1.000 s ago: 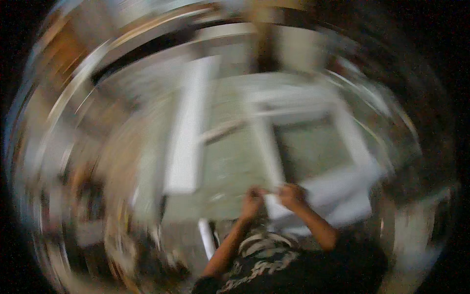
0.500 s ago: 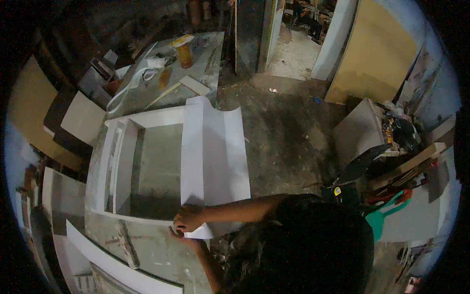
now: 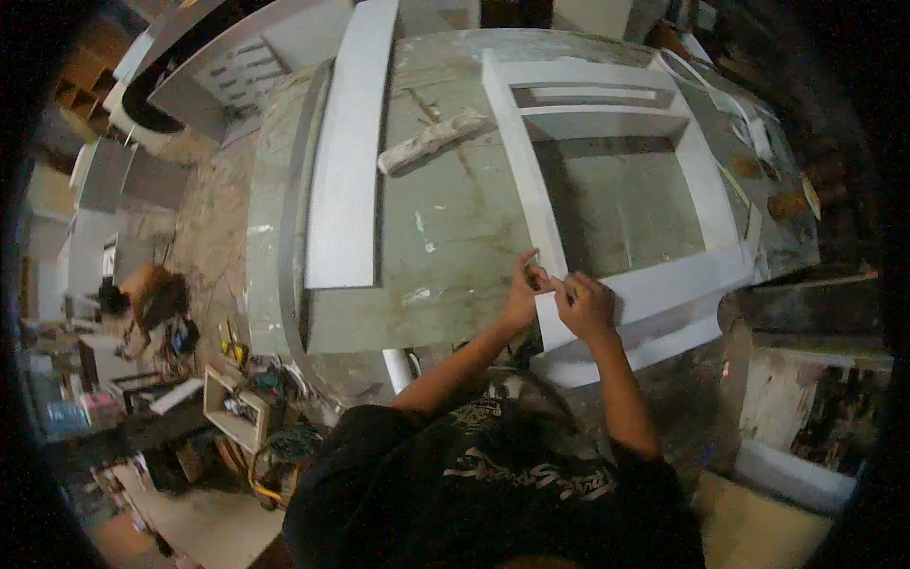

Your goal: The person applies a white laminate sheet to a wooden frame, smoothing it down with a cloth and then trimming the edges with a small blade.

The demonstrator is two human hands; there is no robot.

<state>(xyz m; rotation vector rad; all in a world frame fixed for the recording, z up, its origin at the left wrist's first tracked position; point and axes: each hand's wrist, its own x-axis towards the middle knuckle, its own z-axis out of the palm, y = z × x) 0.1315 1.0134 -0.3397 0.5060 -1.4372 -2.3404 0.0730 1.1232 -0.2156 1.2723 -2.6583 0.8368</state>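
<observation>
A white sheet [image 3: 664,294] lies along the near side of a white box-like frame [image 3: 536,180], its outer part hanging past the table edge. At the sheet's left end, by the frame's near corner, both my hands are close together. My left hand [image 3: 524,292] has its fingers bent at the sheet's edge, one fingertip pointing up. From above, my right hand [image 3: 586,305] curls its fingers over the same end and grips it. Fingertips and sheet edge overlap, so the exact hold is partly hidden.
The frame rests on a stained greenish table [image 3: 455,228]. A long white board [image 3: 351,152] and a whitish roll-shaped piece [image 3: 431,140] lie left of it. An orange-brown container [image 3: 789,205] stands far right. A crouching person [image 3: 147,289] is on the floor at left.
My view has swung round, so the frame and sheet now appear on the right and turned. Both hands remain at the same end of the sheet.
</observation>
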